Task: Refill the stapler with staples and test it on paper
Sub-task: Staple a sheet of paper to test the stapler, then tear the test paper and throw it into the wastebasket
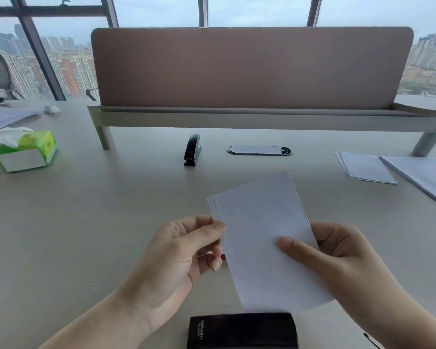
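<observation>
I hold a folded white paper (pixel 259 238) above the desk with both hands. My left hand (pixel 181 255) pinches its left edge just below a row of staples near the top left corner. My right hand (pixel 337 258) grips the right edge, thumb on the front. A black stapler (pixel 192 149) lies shut on the desk beyond the paper, apart from both hands. A black box marked deli (pixel 242 329) lies at the near edge below the paper. A small red thing peeks out behind the paper by my left fingers.
A green tissue box (pixel 25 151) stands at the left. White paper sheets (pixel 365 167) and a larger stack (pixel 423 177) lie at the right. A pink divider panel (pixel 249 66) on a raised shelf crosses the back. An oval cable port (pixel 259 150) sits mid-desk.
</observation>
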A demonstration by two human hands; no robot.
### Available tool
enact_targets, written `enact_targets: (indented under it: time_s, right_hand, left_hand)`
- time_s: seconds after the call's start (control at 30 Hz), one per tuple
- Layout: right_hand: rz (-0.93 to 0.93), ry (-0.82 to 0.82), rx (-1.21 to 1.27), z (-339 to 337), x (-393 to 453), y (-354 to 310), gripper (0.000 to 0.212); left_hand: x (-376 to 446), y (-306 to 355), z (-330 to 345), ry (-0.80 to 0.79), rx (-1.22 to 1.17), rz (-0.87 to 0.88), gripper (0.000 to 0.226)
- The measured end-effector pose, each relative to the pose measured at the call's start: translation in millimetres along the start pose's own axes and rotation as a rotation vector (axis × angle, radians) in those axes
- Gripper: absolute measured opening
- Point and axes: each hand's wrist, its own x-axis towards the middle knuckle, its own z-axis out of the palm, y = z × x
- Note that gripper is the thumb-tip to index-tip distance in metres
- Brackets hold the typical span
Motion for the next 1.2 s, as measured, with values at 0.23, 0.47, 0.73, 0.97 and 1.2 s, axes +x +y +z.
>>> enact_targets:
  time_s: [0.23, 0.47, 0.73, 0.97, 1.2]
  right_hand:
    - [-0.049, 0.078, -0.014, -9, 5, 0, 0.026]
    - [-0.179, 0.26, -0.015, -56, -45, -23, 0.018]
    - [-0.152, 0.58, 0.051, -156, -200, 1, 0.014]
    - [-0.009, 0.881, 0.045, -243, -346, 76, 0.012]
    - [0.267, 1.121, 0.169, -296, -453, 185, 0.01]
  left_hand:
    - [0, 6, 2, -0.011, 0.067, 0.051, 0.013]
    - [-12, 21, 68, -0.128, 0.209, 0.107, 0.015]
    - [-55, -54, 211, -0.345, 0.334, 0.035, 0.009]
    - [-110, -165, 333, -0.582, 0.486, 0.022, 0.008]
    - [-148, -317, 400, -0.785, 0.741, -0.059, 0.008]
